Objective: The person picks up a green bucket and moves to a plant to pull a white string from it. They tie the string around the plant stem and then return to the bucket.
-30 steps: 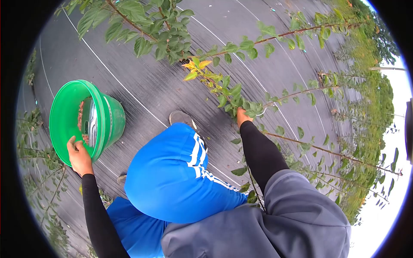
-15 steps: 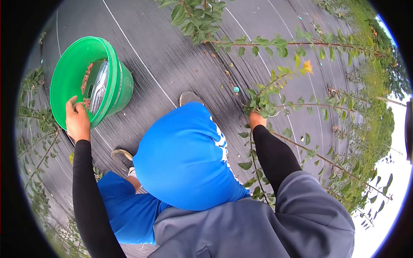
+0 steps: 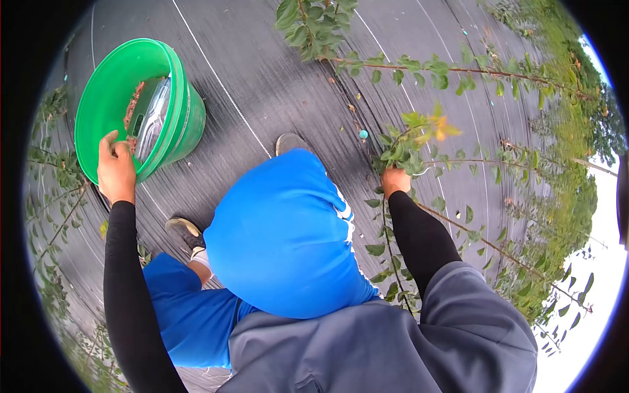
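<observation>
A green bucket [image 3: 191,128] is at the upper left, its opening toward me. Inside lie reddish-brown bits [image 3: 134,105] and a dark object with a clear, shiny plastic cover [image 3: 154,118]. My left hand [image 3: 116,171] is at the bucket's near rim, fingers curled over it; part of the grip is hidden. On the other side, my right hand [image 3: 395,181] is closed around the base of a leafy shoot [image 3: 407,149] with orange-yellow leaves at its tip. Leaves cover most of those fingers. A thin white loop [image 3: 422,171] shows beside them.
Black woven ground cover [image 3: 242,59] with white lines lies underfoot. Long leafy branches [image 3: 452,69] reach across the right side, and more plants [image 3: 56,177] stand at the left edge. A small turquoise piece [image 3: 363,133] lies on the cover near my shoe [image 3: 290,143].
The view has turned slightly, so the bucket appears a little higher. The shoot's orange-yellow tip has swung left and down. Both hands stay at the bucket and the shoot.
</observation>
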The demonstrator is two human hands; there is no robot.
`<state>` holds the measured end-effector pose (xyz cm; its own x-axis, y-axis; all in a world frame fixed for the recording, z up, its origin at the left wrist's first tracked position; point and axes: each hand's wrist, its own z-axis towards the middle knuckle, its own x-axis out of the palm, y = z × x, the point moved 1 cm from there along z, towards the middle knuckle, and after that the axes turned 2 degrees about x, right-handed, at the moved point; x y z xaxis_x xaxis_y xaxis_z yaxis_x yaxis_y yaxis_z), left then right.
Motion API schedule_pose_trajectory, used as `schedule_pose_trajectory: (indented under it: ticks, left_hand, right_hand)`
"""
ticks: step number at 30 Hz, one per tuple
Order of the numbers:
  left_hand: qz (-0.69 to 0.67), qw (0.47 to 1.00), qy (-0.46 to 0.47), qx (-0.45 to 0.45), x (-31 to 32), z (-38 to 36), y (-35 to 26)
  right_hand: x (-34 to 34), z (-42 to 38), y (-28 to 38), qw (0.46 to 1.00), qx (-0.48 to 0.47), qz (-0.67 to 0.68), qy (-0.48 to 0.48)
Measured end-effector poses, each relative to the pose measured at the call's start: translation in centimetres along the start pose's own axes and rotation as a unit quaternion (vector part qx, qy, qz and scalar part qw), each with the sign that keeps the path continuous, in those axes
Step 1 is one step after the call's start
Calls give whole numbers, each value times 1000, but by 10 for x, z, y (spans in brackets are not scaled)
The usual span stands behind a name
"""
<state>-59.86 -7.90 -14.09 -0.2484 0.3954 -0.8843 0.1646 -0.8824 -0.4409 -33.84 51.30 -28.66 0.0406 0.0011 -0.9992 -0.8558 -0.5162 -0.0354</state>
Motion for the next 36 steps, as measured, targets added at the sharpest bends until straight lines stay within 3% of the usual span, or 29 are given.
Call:
schedule_pose_trajectory:
  ticks: [8, 11, 13, 14, 17, 19, 22, 28, 32, 34, 36]
  left_hand:
    - [-6, 1000, 11, -14, -4, 0, -5]
    - [2, 998, 46, -35, -8, 1, -11]
    - [-6, 998, 53, -42, -9, 0, -13]
    - [-5, 998, 54, -42, -7, 0, -11]
    - [-6, 1000, 16, -22, -2, 2, -2]
    - [-14, 1000, 17, -15, 0, 3, 3]
    - [-9, 1000, 17, -20, -1, 2, -1]
    - [1, 998, 53, -40, -7, 2, -10]
    - [-22, 999, 16, -17, -1, 2, 0]
    - [-20, 1000, 14, -11, -2, 2, -1]
    - [-18, 1000, 17, -10, -1, 3, 1]
  right_hand:
    - [2, -1, 1, 998, 27, -38, -44]
    - [24, 9, -13, 997, -20, -60, -36]
    - [46, 17, -28, 973, -162, -166, -18]
    - [49, 17, -31, 972, -163, -167, -16]
    - [29, 12, -16, 975, -161, -134, -69]
    - [15, 8, -10, 989, -38, -143, 14]
    - [-3, 0, 0, 994, 2, -112, -4]
    - [-15, -4, 1, 996, -16, -90, 6]
    - [-23, -10, 4, 999, -13, -40, 25]
    - [-20, -13, 2, 990, -38, 108, -84]
    - [-27, -18, -2, 990, -50, 114, -72]
